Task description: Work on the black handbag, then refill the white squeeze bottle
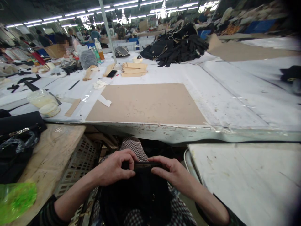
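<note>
Across my lap, over a checked garment (133, 145), lies a piece of black fabric (138, 197) that looks like a bag or pouch in the making. My left hand (119, 168) pinches its upper edge between thumb and fingers. On the same edge, a little to the right, my right hand (168, 171) grips with the thumb in front and the fingers behind. Between the two hands the edge runs roughly level. The lower part of the fabric is dark, and its details are hard to make out.
Ahead stands a white-covered worktable (235, 103) with a brown board (150, 103), a phone (112, 74), folded tan pieces (134, 69) and a black fabric heap (178, 44). A wooden surface (54, 144) with a green plastic bag (17, 201) is at left; a white board (249, 179) is at right.
</note>
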Motion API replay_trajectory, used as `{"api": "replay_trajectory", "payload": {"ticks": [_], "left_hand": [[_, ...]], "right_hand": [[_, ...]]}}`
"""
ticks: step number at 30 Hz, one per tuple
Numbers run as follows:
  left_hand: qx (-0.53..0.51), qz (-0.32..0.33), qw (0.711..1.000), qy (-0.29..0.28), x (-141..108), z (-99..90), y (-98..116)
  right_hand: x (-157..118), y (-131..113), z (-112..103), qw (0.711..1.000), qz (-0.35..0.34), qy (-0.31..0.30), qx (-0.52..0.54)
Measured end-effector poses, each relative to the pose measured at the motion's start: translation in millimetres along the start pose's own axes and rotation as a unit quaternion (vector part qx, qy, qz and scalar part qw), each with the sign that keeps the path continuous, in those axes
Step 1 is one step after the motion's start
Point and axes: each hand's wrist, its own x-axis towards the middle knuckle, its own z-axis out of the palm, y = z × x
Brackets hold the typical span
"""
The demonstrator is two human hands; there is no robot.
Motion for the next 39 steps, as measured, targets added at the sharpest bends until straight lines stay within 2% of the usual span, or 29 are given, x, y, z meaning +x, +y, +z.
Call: {"api": "replay_trajectory", "payload": {"ticks": [7, 14, 20, 29, 32, 39], "left_hand": [[0.049, 0.087, 0.995, -0.025, -3, -3.4, 1], [0.080, 0.112, 0.990, -0.024, -1, -3.3, 11], [0.077, 0.054, 0.991, -0.091, 7, -2.2, 15], [-0.013, -0.078, 0.991, -0.105, 22, 1.9, 18], [-0.014, -0.075, 0.991, -0.109, 24, 2.7, 21], [0.117, 0.000, 0.987, -0.108, 26, 1.5, 20]], "right_hand": [[-7, 2, 5, 0.999, -0.021, 0.011, -0.023], [-16, 7, 5, 0.997, -0.014, 0.042, -0.059], [-16, 7, 7, 0.995, -0.013, 0.061, -0.073], [-16, 13, 10, 0.995, -0.009, 0.079, -0.062], [-15, 15, 12, 0.994, -0.008, 0.089, -0.065], [-12, 13, 14, 0.993, -0.006, 0.103, -0.065]]}}
